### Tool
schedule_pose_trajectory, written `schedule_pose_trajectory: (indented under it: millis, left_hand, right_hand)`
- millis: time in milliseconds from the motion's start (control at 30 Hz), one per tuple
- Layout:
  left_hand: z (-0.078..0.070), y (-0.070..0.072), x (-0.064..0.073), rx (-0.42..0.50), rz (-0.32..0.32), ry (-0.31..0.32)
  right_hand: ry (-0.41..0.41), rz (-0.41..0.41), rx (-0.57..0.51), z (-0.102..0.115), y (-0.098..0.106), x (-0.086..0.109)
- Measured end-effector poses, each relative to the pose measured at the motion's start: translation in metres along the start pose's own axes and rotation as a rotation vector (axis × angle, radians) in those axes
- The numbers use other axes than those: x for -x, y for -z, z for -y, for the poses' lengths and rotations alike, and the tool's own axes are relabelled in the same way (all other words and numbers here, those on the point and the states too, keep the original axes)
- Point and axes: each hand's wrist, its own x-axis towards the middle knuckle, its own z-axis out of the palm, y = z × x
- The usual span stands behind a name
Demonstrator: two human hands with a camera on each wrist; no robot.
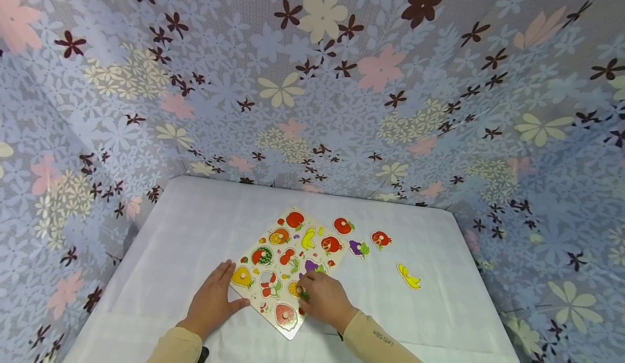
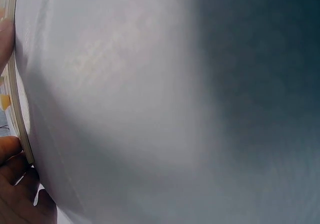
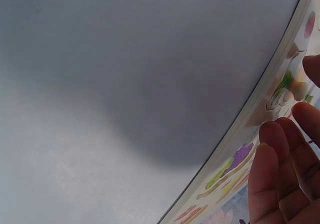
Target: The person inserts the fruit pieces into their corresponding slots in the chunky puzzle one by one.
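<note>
A fruit puzzle board (image 1: 291, 332) lies at an angle on the white-covered table. My left hand (image 1: 211, 300) rests at its left corner, the thumb touching the near edge and the fingers fairly straight. In the left wrist view, the fingers (image 2: 12, 156) meet the end of the board. My right hand (image 1: 326, 297) is over the board's right side, pinching the knob of the pineapple piece (image 1: 305, 297), which the fingers partly cover. The right wrist view has that knob (image 3: 298, 90) between thumb and index finger, close over the board. Grapes (image 1: 312, 266) are printed just beyond this hand.
Loose knobbed pieces lie right of the board: a red round fruit (image 1: 344, 225), grapes (image 1: 358, 248), a pomegranate (image 1: 381, 239) and bananas (image 1: 408, 276). Watermelon (image 1: 262, 255), orange (image 1: 279, 236) and pear (image 1: 241, 276) pieces sit in the board. A flowered cloth (image 1: 322, 119) surrounds the table.
</note>
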Motion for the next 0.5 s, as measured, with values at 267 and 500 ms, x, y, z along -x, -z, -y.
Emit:
schedule_pose_trajectory:
  millis: [267,500]
  left_hand:
    - [-0.001,0.001,0.001,-0.001,0.001,0.0]
    - [-0.003,0.003,0.001,0.0,0.004,0.002]
  right_hand:
    - [-0.046,-0.006,-0.014,-0.005,0.007,0.002]
    - [-0.086,-0.063,-0.025,-0.019,0.015,0.006]
